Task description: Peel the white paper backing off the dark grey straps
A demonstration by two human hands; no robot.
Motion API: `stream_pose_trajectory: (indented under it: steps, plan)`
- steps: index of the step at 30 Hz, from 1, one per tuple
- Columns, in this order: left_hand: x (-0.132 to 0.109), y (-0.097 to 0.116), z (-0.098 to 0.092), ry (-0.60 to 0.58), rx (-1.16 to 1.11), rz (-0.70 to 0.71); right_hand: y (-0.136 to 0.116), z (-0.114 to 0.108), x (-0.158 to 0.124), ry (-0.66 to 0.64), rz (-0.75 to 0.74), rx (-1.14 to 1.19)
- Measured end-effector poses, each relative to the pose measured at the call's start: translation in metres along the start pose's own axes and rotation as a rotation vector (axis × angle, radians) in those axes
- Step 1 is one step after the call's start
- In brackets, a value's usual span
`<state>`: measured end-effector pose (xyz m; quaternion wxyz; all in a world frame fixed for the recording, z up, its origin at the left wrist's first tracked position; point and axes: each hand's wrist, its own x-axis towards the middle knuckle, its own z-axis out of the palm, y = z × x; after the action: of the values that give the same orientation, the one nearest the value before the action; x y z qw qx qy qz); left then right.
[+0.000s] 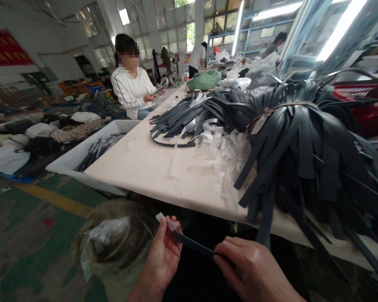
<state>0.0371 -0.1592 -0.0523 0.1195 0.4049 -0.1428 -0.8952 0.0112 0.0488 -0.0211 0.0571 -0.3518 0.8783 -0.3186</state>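
Note:
Low in the head view, my left hand (162, 256) pinches the end of a dark grey strip (193, 246) where a small white paper tab (165, 221) sticks up from it. My right hand (251, 268) is closed around the same strip further along, its fingers curled over it. Both hands sit below the front edge of a pale table (145, 163). A big tied bundle of dark grey strips (302, 142) lies on the table just beyond my right hand. Loose white paper slips (220, 147) are scattered beside it.
A clear plastic bag (113, 239) with white scraps sits on the floor left of my hands. A white bin (82, 155) holding strips stands at the table's left. A person in a white top (130, 90) sits at the far end, handling a strip. More piles lie on the floor at left.

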Motion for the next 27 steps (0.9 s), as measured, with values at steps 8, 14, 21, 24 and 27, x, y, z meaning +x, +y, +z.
stream_pose_trajectory:
  steps: [8, 14, 21, 24, 27]
  plan:
    - [0.01, -0.005, -0.006, -0.005, -0.031, -0.052, 0.004, -0.002, 0.001, -0.019, 0.04, 0.015]
    - [0.011, -0.006, -0.006, 0.004, -0.037, -0.05, 0.01, 0.005, 0.002, -0.032, 0.073, -0.01]
    - [0.013, -0.006, -0.007, 0.038, -0.014, -0.035, 0.012, 0.003, 0.007, -0.053, 0.089, -0.018]
    - [0.011, -0.011, -0.01, 0.03, 0.006, -0.037, 0.011, 0.005, 0.012, -0.01, 0.068, -0.056]
    - [0.01, -0.021, -0.015, 0.036, 0.059, -0.068, 0.006, 0.013, 0.022, 0.047, 0.02, -0.161]
